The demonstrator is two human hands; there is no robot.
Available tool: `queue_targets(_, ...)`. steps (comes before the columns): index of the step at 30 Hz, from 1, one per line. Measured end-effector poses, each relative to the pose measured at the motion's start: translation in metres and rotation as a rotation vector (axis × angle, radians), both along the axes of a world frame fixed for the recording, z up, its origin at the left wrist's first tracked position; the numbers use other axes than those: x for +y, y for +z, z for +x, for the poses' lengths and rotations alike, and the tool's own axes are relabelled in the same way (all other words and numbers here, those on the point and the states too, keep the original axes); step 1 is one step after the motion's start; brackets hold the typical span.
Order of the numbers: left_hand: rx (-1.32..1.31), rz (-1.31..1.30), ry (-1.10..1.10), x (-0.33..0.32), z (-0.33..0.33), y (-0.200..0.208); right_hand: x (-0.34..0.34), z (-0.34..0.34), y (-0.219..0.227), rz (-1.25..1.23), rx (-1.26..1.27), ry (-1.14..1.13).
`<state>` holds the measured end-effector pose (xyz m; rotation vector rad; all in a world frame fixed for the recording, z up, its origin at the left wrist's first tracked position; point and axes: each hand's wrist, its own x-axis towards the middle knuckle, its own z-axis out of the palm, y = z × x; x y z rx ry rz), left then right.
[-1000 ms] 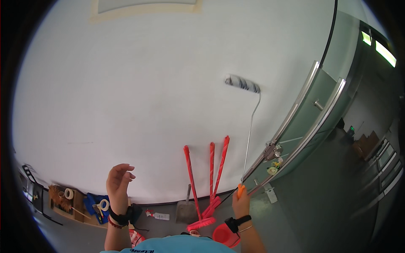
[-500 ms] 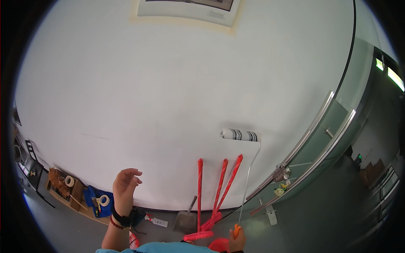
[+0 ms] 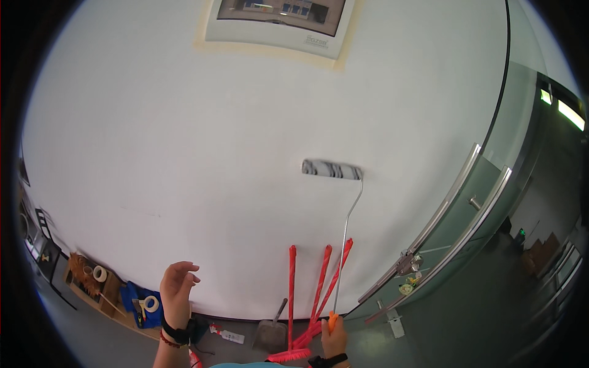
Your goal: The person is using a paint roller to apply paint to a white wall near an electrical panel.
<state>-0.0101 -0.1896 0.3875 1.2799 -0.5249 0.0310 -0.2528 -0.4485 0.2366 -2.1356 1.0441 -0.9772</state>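
Observation:
A paint roller [image 3: 331, 170] with a white, dark-striped sleeve is against or very close to the white wall [image 3: 245, 135]; whether it touches cannot be made out. Its long bent wire frame runs down to an orange handle [image 3: 332, 320]. Around that handle my right hand [image 3: 335, 340] is closed, low in the view. My left hand [image 3: 177, 294] is raised in front of the wall at lower left, fingers loosely curved and thumb apart, with nothing in it.
Red-handled brooms [image 3: 292, 294] and a grey dustpan [image 3: 270, 334] lean at the wall's foot, near a spray bottle [image 3: 227, 335]. Masking tape borders a panel box [image 3: 276, 37] above. A glass door with metal handles [image 3: 454, 202] stands right; a wooden box [image 3: 92, 288] sits left.
The roller has moved up the wall and slightly left, and my right hand has risen with the handle. The wall and floor things sit lower in the view.

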Motion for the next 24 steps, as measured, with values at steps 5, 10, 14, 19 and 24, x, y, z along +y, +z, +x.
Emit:
queue_targets(5,-0.011,-0.014,0.06,0.008,0.003,-0.003,-0.017,0.026,0.051,-0.051,-0.072,0.054)
queue_targets(10,-0.013,-0.018,0.076,0.011,0.004,-0.006,-0.037,0.045,0.112,-0.22,-0.108,0.029)
queue_targets(14,-0.01,-0.006,0.107,0.014,0.004,-0.005,-0.057,0.056,0.136,-0.251,-0.131,0.033)
queue_targets(19,0.004,-0.028,0.127,0.016,0.004,-0.005,-0.071,0.061,0.158,-0.256,-0.151,0.034)
queue_targets(24,0.005,-0.013,0.142,0.018,0.004,-0.006,-0.082,0.052,0.141,-0.207,-0.21,0.075)
